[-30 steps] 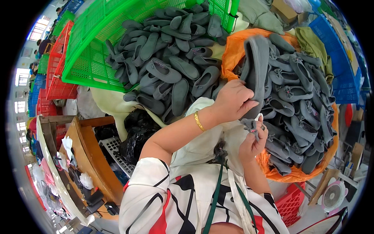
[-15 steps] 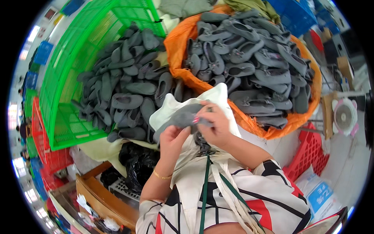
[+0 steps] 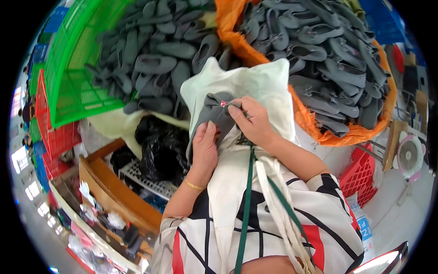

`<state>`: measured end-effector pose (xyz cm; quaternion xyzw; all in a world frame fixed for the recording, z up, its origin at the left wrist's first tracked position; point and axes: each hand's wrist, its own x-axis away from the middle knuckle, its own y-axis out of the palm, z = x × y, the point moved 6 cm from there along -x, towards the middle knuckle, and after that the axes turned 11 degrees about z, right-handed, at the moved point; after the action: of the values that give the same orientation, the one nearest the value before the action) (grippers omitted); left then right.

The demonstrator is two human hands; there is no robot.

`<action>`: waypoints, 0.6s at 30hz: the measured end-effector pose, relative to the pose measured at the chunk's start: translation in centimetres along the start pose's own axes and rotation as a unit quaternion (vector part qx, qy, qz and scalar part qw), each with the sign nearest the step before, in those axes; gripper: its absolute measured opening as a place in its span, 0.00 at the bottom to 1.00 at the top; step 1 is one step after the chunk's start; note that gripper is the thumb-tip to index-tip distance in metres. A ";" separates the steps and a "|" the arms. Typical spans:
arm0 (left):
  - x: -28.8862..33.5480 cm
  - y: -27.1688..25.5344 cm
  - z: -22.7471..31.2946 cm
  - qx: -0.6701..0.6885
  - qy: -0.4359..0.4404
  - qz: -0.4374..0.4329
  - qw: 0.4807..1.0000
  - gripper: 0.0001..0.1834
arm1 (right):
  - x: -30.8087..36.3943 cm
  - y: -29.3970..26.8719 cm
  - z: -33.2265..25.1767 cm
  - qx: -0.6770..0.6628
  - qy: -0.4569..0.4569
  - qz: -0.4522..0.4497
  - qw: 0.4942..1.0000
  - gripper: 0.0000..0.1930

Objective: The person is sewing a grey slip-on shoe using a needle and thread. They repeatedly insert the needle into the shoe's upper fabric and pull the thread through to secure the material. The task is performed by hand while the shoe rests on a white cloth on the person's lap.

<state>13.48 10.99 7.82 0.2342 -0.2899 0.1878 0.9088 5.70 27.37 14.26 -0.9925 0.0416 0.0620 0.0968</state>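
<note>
A grey cloth slipper shoe [image 3: 216, 116] lies tilted between my hands, a small pink-and-white trim on the bow at its top. My left hand [image 3: 205, 145] is closed around its lower part, the thumb pressed on the fabric. With thumb and fingers, my right hand [image 3: 252, 119] pinches the shoe's edge beside the trim. Beneath both hands, a white cloth [image 3: 273, 80] spreads over my lap. Part of the shoe is covered by my left fingers.
A green plastic crate [image 3: 75, 98] full of grey shoes stands at the far left. An orange sack [image 3: 303, 116] heaped with similar shoes is at the right. Black plastic bags [image 3: 159, 148] and a wooden drawer [image 3: 116, 192] lie left of me; a small fan [image 3: 409, 154] stands far right.
The view has shifted, so the crate and sack sit higher in the picture. The shoe has been turned in my hands, bringing its bow and trim into plain sight.
</note>
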 end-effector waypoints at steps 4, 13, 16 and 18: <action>-0.3 1.3 -0.4 0.047 -0.005 0.015 0.999 0.11 | 3.5 2.3 1.8 0.086 -0.089 -0.136 0.983 0.06; -1.8 1.5 -0.2 0.069 -0.045 0.094 0.992 0.14 | 2.7 0.3 3.1 0.009 0.155 -0.125 0.980 0.06; -2.0 2.1 -0.4 0.070 -0.075 0.091 0.991 0.15 | 2.6 0.5 4.3 -0.021 0.216 -0.131 0.967 0.06; -2.1 2.1 -0.3 0.057 -0.071 0.106 0.990 0.13 | 2.4 0.6 4.1 -0.009 0.286 -0.152 0.946 0.06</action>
<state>11.05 12.45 6.98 0.2665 -0.3653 0.2827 0.8460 7.57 27.39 9.82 -0.9638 -0.0846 -0.2395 0.0806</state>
